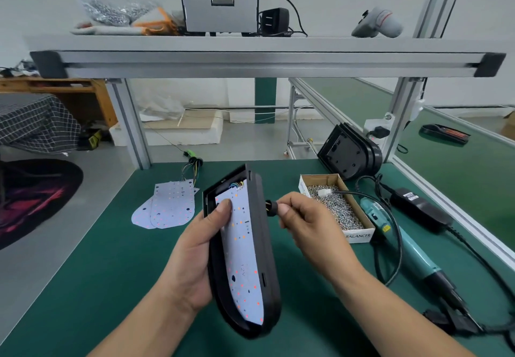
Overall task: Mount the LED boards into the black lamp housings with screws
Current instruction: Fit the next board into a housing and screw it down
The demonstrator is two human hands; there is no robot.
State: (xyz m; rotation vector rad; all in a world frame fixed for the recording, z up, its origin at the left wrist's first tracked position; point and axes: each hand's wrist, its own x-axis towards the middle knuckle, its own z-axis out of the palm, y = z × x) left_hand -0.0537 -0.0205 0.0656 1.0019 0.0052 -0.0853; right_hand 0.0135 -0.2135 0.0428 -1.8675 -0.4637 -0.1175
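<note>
Soft, even, fairly bright light fills the scene, daylight-white in tone. Below the shelf beam (267,62), shadows on the green mat (111,273) are faint and soft-edged, and the white LED board (245,259) looks pale, its print faint. The beam bows from wide-angle distortion; things above it are slightly blurred.

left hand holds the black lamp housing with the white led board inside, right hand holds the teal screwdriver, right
No: in the head view the right hand pinches a small black cable plug beside the black lamp housing; the teal screwdriver lies on the green mat.
</note>
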